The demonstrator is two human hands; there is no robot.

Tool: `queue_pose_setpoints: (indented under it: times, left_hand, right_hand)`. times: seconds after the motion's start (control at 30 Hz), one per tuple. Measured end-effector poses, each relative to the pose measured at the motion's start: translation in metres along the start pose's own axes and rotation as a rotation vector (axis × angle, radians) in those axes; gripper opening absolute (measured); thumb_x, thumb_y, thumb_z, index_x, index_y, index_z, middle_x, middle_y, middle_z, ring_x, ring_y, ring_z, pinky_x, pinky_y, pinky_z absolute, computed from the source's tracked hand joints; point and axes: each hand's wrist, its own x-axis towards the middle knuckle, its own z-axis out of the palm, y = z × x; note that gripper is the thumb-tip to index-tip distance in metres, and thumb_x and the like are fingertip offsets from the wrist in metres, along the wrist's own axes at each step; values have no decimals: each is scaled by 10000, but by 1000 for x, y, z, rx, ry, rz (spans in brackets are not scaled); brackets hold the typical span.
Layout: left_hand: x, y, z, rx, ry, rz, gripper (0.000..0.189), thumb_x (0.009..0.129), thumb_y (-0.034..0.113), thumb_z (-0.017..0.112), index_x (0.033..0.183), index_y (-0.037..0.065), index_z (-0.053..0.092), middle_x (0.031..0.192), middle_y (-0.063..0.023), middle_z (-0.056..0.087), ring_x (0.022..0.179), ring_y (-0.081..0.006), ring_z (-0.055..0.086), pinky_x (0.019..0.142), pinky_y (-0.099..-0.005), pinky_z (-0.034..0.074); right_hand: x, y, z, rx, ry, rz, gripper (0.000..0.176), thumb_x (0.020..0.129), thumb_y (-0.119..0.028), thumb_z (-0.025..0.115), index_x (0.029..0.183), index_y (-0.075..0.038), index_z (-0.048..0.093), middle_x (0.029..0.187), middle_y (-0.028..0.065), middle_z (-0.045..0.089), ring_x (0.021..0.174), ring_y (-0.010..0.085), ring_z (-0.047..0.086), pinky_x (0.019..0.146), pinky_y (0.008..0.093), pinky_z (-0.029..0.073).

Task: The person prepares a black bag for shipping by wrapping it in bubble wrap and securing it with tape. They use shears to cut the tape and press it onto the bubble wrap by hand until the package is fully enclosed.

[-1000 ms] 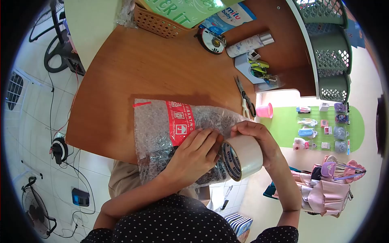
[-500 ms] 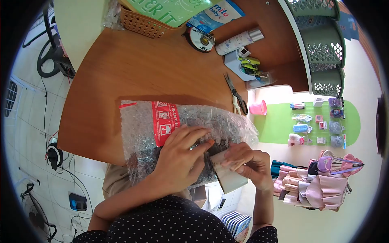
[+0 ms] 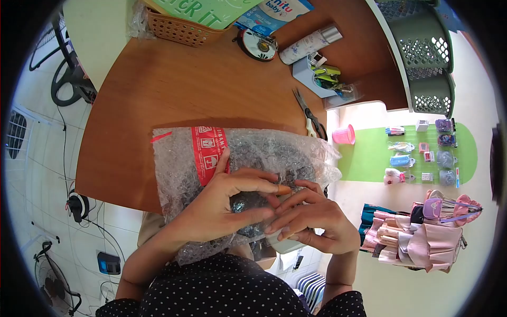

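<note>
A package in bubble wrap (image 3: 264, 145) with a red printed label (image 3: 207, 153) lies at the near edge of the brown desk. My left hand (image 3: 229, 198) rests over its middle, fingers spread towards the right, with something orange at one fingertip. From the right, my right hand (image 3: 314, 219) bends its fingers round a pale, flat piece (image 3: 285, 243) at the lower right of the wrap. The fingertips of both hands are close together, and part of the pale piece is hidden beneath them.
Scissors (image 3: 310, 114) lie beyond the package, near a pink cup (image 3: 344, 134). Farther back are a spray bottle (image 3: 309, 46), a pen holder (image 3: 311, 79), a round tin (image 3: 257, 45) and a woven basket (image 3: 182, 29). Green baskets (image 3: 422, 53) stand at the right.
My right hand has shifted left and closer to my left hand, covering more of the pale piece. That piece sits lower and farther left. The view has moved slightly.
</note>
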Motion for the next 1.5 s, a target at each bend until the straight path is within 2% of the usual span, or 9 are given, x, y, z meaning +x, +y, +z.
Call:
queue_pose_setpoints:
  times: [0.23, 0.37, 0.53, 0.6, 0.63, 0.7, 0.8, 1.27, 1.5]
  left_hand:
    - [-2, 3, 0, 12, 14, -45, 359, 744, 162, 758, 1086, 96, 674, 815, 31, 697, 1008, -109, 594, 1114, -491, -125]
    - [-3, 3, -2, -44, -30, -67, 379, 804, 133, 646, 1180, 118, 600, 807, 63, 646, 1015, -96, 581, 1094, -542, -130]
    - [-4, -6, 3, -107, 12, -25, 353, 842, 150, 616, 1186, 121, 541, 845, 67, 603, 995, -89, 586, 1078, -526, -177]
    - [-4, -8, 6, -242, 80, -35, 351, 867, 129, 613, 1192, 82, 491, 887, 28, 581, 974, -116, 594, 1121, -522, 73]
    - [-5, -7, 4, -243, 80, -35, 351, 867, 129, 613, 1192, 82, 491, 887, 28, 581, 974, -116, 594, 1121, -522, 73]
    - [-6, -3, -1, -565, 68, -68, 355, 888, 86, 597, 1201, 37, 438, 910, -23, 564, 970, -151, 597, 986, -401, 381]
    - [-6, -7, 1, -568, 91, 5, 361, 895, 47, 580, 1208, 12, 403, 907, -59, 543, 941, -169, 593, 799, -290, 470]
    - [-6, -9, 17, -224, 320, 117, 302, 857, -40, 542, 1133, 16, 431, 918, -59, 515, 933, -132, 535, 868, -290, 415]
    - [-5, -2, 11, -22, 324, 95, 282, 850, -44, 544, 1121, 7, 486, 960, -121, 530, 950, -207, 558, 876, -315, 418]
  right_hand:
    - [1, -4, 4, -17, 54, 71, 71, 755, -95, 708, 802, -147, 720, 933, -7, 709, 970, 175, 593, 1052, 447, 221]
    - [0, -5, 5, -23, 88, 81, 85, 749, -78, 709, 806, -140, 720, 927, 6, 709, 970, 189, 599, 1047, 448, 244]
    - [-2, -10, 9, 15, 245, 108, 168, 764, -10, 677, 915, -82, 681, 945, 41, 684, 953, 221, 610, 890, 383, 397]
    - [-6, -10, 10, -25, 282, 141, 162, 764, -8, 674, 912, -72, 677, 937, 47, 686, 928, 226, 621, 880, 392, 409]
    - [-7, -10, 10, -66, 319, 172, 156, 763, -7, 671, 909, -62, 674, 928, 53, 687, 902, 231, 632, 869, 402, 421]
    - [-5, -12, 9, -59, 303, 247, 155, 757, -8, 669, 904, -57, 671, 919, 53, 688, 887, 229, 638, 885, 407, 418]
    - [-2, -11, 10, -54, 308, 370, 148, 753, -20, 658, 895, -62, 668, 892, 48, 687, 866, 218, 643, 939, 430, 390]
    - [10, -20, 10, -278, 291, 560, 243, 753, -145, 679, 991, -94, 668, 820, 45, 682, 864, 216, 644, 1027, 522, 299]
    - [8, -2, 9, -11, 355, 423, 153, 790, -70, 673, 934, -61, 723, 816, 72, 708, 767, 203, 659, 961, 385, 401]
